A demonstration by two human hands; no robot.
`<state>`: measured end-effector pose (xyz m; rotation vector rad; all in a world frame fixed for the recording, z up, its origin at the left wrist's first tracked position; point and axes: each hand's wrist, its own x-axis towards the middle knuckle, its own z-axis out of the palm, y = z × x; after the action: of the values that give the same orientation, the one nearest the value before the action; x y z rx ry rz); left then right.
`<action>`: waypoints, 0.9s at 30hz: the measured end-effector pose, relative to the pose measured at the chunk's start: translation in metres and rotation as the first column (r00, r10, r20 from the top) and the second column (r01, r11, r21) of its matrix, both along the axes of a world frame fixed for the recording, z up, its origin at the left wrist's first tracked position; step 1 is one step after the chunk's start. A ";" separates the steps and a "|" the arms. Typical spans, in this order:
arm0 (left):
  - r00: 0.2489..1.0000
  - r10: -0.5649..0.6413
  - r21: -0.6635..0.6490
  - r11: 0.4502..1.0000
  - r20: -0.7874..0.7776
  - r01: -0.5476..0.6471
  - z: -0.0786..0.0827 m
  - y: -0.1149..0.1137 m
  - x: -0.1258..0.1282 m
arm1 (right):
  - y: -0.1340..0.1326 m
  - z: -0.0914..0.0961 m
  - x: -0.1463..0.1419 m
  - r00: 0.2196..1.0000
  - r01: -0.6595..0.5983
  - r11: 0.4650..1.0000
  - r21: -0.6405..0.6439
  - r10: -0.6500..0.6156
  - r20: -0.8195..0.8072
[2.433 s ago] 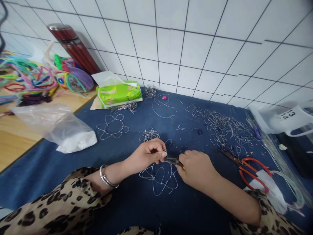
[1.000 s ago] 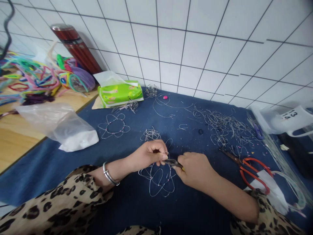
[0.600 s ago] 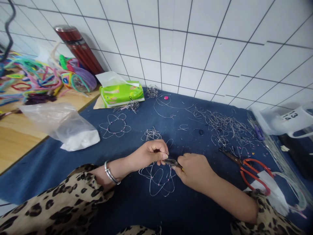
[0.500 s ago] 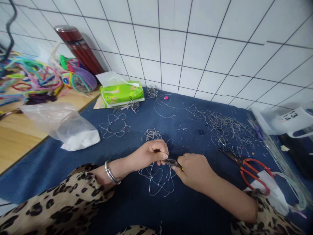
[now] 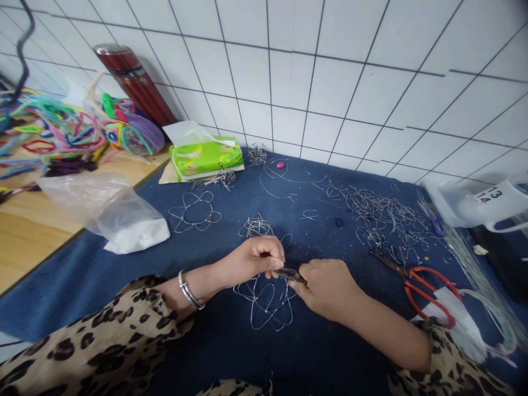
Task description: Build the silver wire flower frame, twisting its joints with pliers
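My left hand (image 5: pixel 259 258) pinches a flower-shaped wire frame (image 5: pixel 266 312), its thin silver loops hanging down toward me with small pink spots where they meet. Closed around a pair of pliers (image 5: pixel 291 273), my right hand (image 5: pixel 330 289) sets the jaws against the wire right at my left fingertips. The exact bite of the jaws is hidden by the fingers. Just beyond my left hand lies a small bundle of bent wire (image 5: pixel 256 226). Another flower-shaped wire ring (image 5: pixel 195 212) rests flat on the blue cloth (image 5: pixel 214 346) to the left.
Orange-handled scissors (image 5: pixel 431 291) lie right of my right hand, near a heap of wire scraps (image 5: pixel 383 212). A white jug (image 5: pixel 499 203) stands far right. At left are a plastic bag (image 5: pixel 111 214), a green tissue pack (image 5: pixel 206 158), a red flask (image 5: pixel 136 82) and colourful pipe cleaners (image 5: pixel 61 126).
Almost nothing differs. The hanging wire loops have shifted very slightly to the left, while both hands and the pliers keep nearly the same place.
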<state>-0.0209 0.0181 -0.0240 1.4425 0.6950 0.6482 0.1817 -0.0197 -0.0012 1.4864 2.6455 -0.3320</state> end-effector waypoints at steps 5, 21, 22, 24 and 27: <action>1.000 0.003 -0.004 1.000 -0.002 -0.003 0.001 0.000 0.000 | 0.001 0.000 0.001 1.000 -0.006 1.000 0.006 0.006 -0.001; 1.000 0.016 -0.057 0.998 0.014 -0.015 0.006 -0.001 0.001 | -0.003 0.006 -0.003 1.000 0.027 0.999 -0.042 -0.027 0.007; 1.000 0.016 -0.056 0.998 0.015 -0.015 0.006 -0.001 0.001 | -0.003 0.005 -0.004 1.000 0.024 0.999 -0.040 -0.024 0.009; 1.000 0.016 -0.053 0.998 0.016 -0.015 0.006 -0.001 0.001 | -0.002 0.005 -0.003 1.000 0.016 0.999 -0.040 -0.016 0.011; 1.000 0.014 -0.044 0.999 0.020 -0.013 0.006 -0.001 0.001 | 0.000 0.005 -0.003 1.000 0.005 0.999 -0.047 -0.005 0.014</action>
<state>-0.0199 0.0176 -0.0180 1.3907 0.6995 0.6533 0.1786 -0.0200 0.0034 1.4762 2.6051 -0.3797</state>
